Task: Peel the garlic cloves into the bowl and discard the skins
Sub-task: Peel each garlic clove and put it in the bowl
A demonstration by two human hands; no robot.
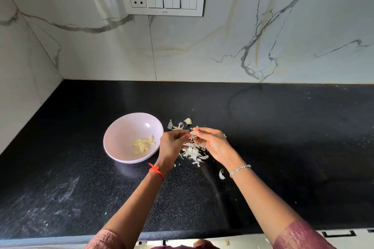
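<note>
Two forearms (133,208) reach up from the bottom edge; left hand (173,144) and right hand (213,143) both pinch one papery garlic clove (193,133) at frame centre, over one heap of white skins (194,152) on the black stone counter (283,127). A slip could flick skin into the single pink round bowl (113,127) leftward, which holds roughly eight peeled yellow cloves (143,144).

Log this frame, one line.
left hand, right hand: pinch pale garlic clove | pale pink round bowl: yellow peeled cloves inside | white papery skins: on black counter
</note>
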